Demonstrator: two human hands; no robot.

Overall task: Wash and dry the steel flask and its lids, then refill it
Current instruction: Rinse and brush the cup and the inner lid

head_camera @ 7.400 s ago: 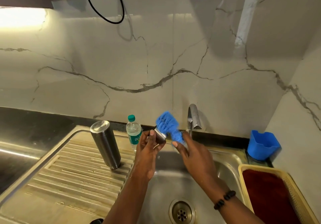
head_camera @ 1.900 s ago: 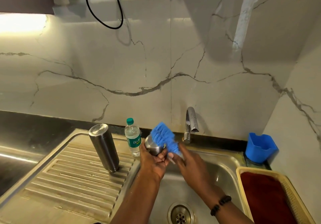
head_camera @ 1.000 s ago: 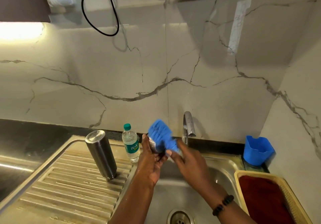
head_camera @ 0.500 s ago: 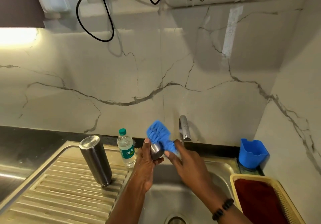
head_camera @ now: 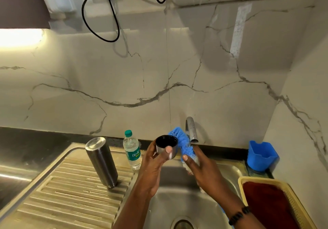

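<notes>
My left hand [head_camera: 154, 163] grips a steel cup lid [head_camera: 166, 146] over the sink, its dark open mouth turned up toward me. My right hand [head_camera: 202, 168] holds a blue scrub brush [head_camera: 181, 142] just right of the lid, bristles beside its rim. The steel flask [head_camera: 101, 162] stands upside down and tilted on the ribbed drainboard [head_camera: 67, 193] to the left. A plastic water bottle [head_camera: 132, 150] with a green cap stands between the flask and my left hand.
The tap [head_camera: 191, 130] rises behind my hands, no water visibly running. The sink basin [head_camera: 179, 205] lies below with its drain at the bottom edge. A blue holder [head_camera: 261, 155] sits at the back right, a yellow basket [head_camera: 291, 198] with a red cloth at the right.
I have turned the lid so its open mouth faces up, and the brush has come off it to the right. The camera tilted upward a little.
</notes>
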